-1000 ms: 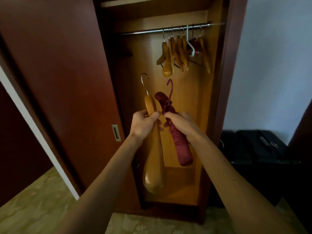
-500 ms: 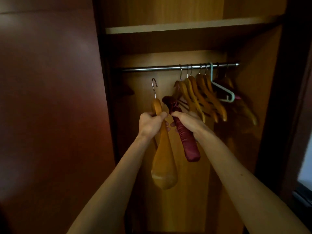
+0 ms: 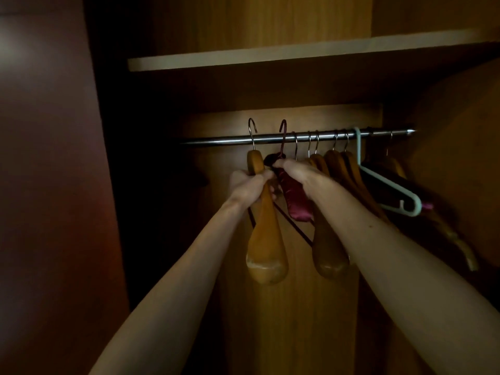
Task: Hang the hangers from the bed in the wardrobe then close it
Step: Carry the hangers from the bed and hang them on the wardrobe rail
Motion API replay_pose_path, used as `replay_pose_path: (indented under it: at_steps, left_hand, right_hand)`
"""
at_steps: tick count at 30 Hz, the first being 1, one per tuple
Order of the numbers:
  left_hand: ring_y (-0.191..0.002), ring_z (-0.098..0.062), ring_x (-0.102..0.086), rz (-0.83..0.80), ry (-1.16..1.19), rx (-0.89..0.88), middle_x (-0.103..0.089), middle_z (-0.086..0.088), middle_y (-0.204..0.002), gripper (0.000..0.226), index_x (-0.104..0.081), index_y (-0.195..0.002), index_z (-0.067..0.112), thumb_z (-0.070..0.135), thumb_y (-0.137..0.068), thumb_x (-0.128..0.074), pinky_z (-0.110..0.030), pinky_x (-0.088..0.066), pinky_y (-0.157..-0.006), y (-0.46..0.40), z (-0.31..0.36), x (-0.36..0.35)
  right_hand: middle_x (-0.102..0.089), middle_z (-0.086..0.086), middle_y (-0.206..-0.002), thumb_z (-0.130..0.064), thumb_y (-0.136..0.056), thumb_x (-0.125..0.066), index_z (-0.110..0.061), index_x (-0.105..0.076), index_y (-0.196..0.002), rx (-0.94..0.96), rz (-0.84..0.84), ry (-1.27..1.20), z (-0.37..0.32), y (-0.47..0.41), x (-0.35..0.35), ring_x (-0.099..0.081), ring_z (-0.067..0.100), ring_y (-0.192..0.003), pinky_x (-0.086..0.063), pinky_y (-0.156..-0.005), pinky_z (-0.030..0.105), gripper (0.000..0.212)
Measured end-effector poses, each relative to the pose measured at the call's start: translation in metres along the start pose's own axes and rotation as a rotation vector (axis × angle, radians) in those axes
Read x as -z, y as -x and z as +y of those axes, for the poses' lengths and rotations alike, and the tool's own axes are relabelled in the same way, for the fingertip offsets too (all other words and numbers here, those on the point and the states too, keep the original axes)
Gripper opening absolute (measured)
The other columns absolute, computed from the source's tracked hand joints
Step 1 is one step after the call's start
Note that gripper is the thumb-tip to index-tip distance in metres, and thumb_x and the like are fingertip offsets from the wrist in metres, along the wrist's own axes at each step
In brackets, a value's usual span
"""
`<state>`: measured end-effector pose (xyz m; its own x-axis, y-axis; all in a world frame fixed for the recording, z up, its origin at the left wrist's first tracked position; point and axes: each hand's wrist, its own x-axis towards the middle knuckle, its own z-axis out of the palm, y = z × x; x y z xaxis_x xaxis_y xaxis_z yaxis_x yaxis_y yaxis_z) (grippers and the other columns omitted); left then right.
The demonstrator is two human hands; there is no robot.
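Observation:
My left hand (image 3: 250, 185) grips a wooden hanger (image 3: 266, 247) by its neck. Its metal hook rises just above the metal rail (image 3: 216, 140) of the open wardrobe. My right hand (image 3: 299, 173) holds a maroon padded hanger (image 3: 296, 200), and its dark red hook also reaches above the rail. Whether either hook rests on the rail I cannot tell. To the right, several wooden hangers (image 3: 341, 169) and a pale green plastic hanger (image 3: 392, 194) hang from the rail.
A wooden shelf (image 3: 270, 56) runs just above the rail. The dark red wardrobe door (image 3: 48, 185) fills the left side. The wardrobe's right side wall (image 3: 460, 131) stands close to the hung hangers.
Both hands have lifted the two hangers from below the rail up to it, so the hooks now stand at rail height. The view has moved closer into the wardrobe.

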<state>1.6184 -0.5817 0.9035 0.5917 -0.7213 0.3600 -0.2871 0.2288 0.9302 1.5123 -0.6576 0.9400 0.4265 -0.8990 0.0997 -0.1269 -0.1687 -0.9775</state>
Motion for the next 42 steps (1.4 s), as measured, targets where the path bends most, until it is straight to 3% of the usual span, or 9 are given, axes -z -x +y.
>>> replay_pose_path:
  at_steps: [6, 14, 21, 27, 32, 35, 37, 39, 42]
  left_hand:
    - [-0.063, -0.019, -0.073, -0.002, -0.068, -0.012, -0.077, -0.014, -0.082, 0.021, -0.075, -0.092, 0.002, 0.022, -0.090, -0.070, -0.029, -0.062, -0.062, -0.031, -0.002, -0.009]
    - [-0.085, -0.030, -0.076, -0.018, -0.187, 0.019, -0.077, -0.018, -0.090, 0.036, -0.075, -0.100, -0.003, 0.030, -0.087, -0.070, -0.045, -0.062, -0.081, -0.053, -0.023, -0.012]
    - [-0.083, -0.033, -0.075, -0.065, -0.198, 0.010, -0.077, -0.018, -0.086, 0.032, -0.075, -0.095, -0.001, 0.030, -0.087, -0.071, -0.050, -0.062, -0.079, -0.051, -0.041, -0.017]
    - [-0.085, -0.025, -0.076, -0.050, -0.122, 0.019, -0.078, -0.009, -0.086, 0.029, -0.076, -0.098, 0.010, 0.036, -0.087, -0.070, -0.035, -0.062, -0.077, -0.045, -0.048, -0.022]
    - [-0.080, -0.014, -0.073, 0.010, -0.036, 0.003, -0.077, 0.002, -0.087, 0.036, -0.073, -0.104, 0.020, 0.052, -0.089, -0.066, -0.026, -0.058, -0.071, -0.014, -0.059, -0.018]
    - [-0.077, -0.012, -0.072, 0.113, 0.022, -0.030, -0.075, 0.003, -0.084, 0.034, -0.073, -0.096, 0.019, 0.049, -0.096, -0.056, -0.027, -0.057, -0.071, 0.018, -0.084, -0.014]
    - [-0.071, -0.004, -0.066, 0.188, -0.014, -0.032, -0.070, 0.006, -0.081, 0.027, -0.070, -0.099, 0.017, 0.036, -0.101, -0.050, -0.023, -0.052, -0.066, 0.044, -0.112, -0.012]
    - [-0.068, -0.007, -0.063, 0.159, -0.053, 0.026, -0.067, 0.004, -0.082, 0.019, -0.067, -0.100, 0.015, 0.019, -0.101, -0.049, -0.021, -0.050, -0.057, 0.071, -0.146, -0.012]
    - [-0.065, -0.018, -0.062, -0.059, -0.125, 0.179, -0.070, -0.007, -0.086, 0.020, -0.067, -0.095, 0.009, 0.000, -0.092, -0.049, -0.020, -0.046, -0.048, 0.116, -0.214, -0.020]
  right_hand:
    - [-0.072, 0.014, -0.105, -0.035, -0.096, -0.061, -0.008, -0.064, -0.117, -0.008, -0.035, 0.081, -0.005, -0.024, -0.004, -0.068, 0.025, -0.079, -0.057, -0.070, 0.034, 0.034]
    - [-0.057, 0.008, -0.072, -0.023, -0.100, -0.055, -0.009, -0.057, -0.094, -0.025, -0.010, 0.109, 0.008, -0.033, -0.010, -0.054, 0.017, -0.055, -0.038, -0.031, 0.014, 0.015]
    - [-0.069, 0.013, -0.096, -0.028, -0.093, -0.066, -0.012, -0.061, -0.092, -0.012, 0.020, 0.031, 0.021, -0.033, -0.011, -0.068, 0.027, -0.089, -0.058, -0.091, 0.043, 0.017]
    - [-0.070, 0.010, -0.100, -0.051, -0.094, -0.061, -0.012, -0.062, -0.121, -0.019, 0.058, -0.025, 0.045, -0.021, -0.005, -0.067, 0.025, -0.082, -0.058, -0.075, 0.035, 0.047]
    - [-0.063, 0.009, -0.127, -0.050, -0.095, -0.061, -0.017, -0.048, -0.142, 0.032, 0.114, -0.115, 0.073, 0.021, -0.010, -0.063, 0.025, -0.102, -0.052, -0.095, 0.037, 0.059]
    - [-0.061, -0.013, -0.105, -0.042, -0.099, -0.059, -0.030, -0.052, -0.136, 0.125, 0.127, -0.155, 0.092, 0.061, -0.019, -0.059, 0.008, -0.090, -0.050, -0.083, 0.025, 0.040]
    - [-0.051, -0.023, -0.100, -0.044, -0.098, -0.060, -0.032, -0.052, -0.139, 0.167, 0.189, -0.135, 0.113, 0.083, -0.028, -0.052, 0.004, -0.103, -0.043, -0.093, 0.023, 0.044]
    - [-0.059, -0.021, -0.100, -0.052, -0.093, -0.062, -0.037, -0.063, -0.117, 0.131, 0.243, -0.110, 0.140, 0.103, -0.035, -0.059, 0.007, -0.108, -0.049, -0.100, 0.033, 0.028]
    - [-0.071, -0.003, -0.083, -0.053, -0.095, -0.059, -0.031, -0.062, -0.087, 0.048, 0.258, -0.139, 0.188, 0.140, -0.044, -0.068, 0.013, -0.073, -0.060, -0.074, 0.035, 0.023]
